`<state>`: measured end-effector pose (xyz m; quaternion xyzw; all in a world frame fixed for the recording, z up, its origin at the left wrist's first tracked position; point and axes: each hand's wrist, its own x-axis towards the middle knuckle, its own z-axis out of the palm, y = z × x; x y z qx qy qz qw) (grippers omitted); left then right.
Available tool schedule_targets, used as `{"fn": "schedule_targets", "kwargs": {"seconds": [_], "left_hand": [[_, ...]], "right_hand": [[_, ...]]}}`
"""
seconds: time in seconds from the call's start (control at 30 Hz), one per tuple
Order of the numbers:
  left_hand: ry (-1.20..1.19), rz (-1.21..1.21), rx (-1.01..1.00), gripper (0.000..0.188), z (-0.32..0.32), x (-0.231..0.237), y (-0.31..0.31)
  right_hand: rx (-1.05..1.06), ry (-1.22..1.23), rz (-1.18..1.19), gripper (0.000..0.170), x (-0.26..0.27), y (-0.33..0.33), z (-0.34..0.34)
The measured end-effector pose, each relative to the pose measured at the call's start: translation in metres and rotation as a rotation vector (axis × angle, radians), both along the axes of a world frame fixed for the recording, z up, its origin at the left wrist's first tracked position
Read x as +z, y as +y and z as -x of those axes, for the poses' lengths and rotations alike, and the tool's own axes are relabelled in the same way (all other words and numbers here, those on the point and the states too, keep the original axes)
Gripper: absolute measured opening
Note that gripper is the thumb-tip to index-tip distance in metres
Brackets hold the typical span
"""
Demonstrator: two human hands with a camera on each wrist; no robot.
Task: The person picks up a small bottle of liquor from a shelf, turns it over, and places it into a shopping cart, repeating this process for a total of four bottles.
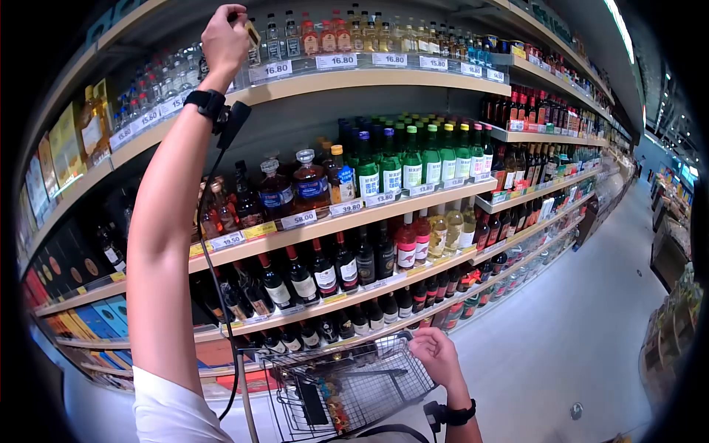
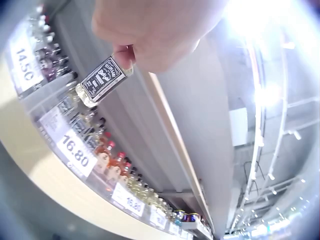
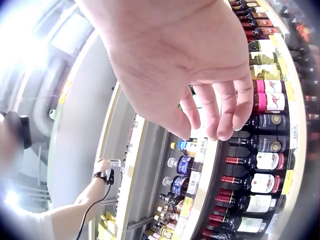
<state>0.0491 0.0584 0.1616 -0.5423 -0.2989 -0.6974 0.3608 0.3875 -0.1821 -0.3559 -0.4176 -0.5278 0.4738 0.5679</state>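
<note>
High at the top shelf, my left hand (image 1: 225, 40) pinches a small bottle (image 1: 253, 37) with a dark label by its neck. In the left wrist view the bottle (image 2: 104, 80) hangs tilted from the fingers of the hand (image 2: 160, 30), its black-and-white label showing, above a row of miniature bottles (image 2: 116, 165). My right hand (image 1: 436, 356) is beside the far edge of a wire shopping cart (image 1: 369, 384). The right wrist view shows that hand (image 3: 175, 65) with loosely bent fingers and nothing in them.
Curved shelves (image 1: 354, 292) hold wine bottles, green bottles (image 1: 411, 159) and large decanter-like bottles (image 1: 309, 177). Price tags (image 1: 336, 60) line the shelf edges. An aisle floor (image 1: 546, 317) runs to the right, with a display stand (image 1: 668, 325) at its far side.
</note>
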Motion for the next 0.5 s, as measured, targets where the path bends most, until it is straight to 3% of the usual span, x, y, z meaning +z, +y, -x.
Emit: {"fn": "schedule_targets", "kwargs": {"seconds": [0.17,0.37,0.5], "left_hand": [[0.126,0.007,-0.221,0.017,-0.022,-0.042,-0.084],[0.131,0.297,-0.543,0.015,-0.039,-0.155,-0.158],[0.110,0.436,-0.642,0.016,-0.045,-0.229,-0.188]], "right_hand": [[0.091,0.052,-0.046,0.030,0.010,0.002,0.012],[0.186,0.034,-0.125,0.032,0.031,0.002,0.029],[0.234,0.070,-0.151,0.037,0.040,-0.001,0.033]]}}
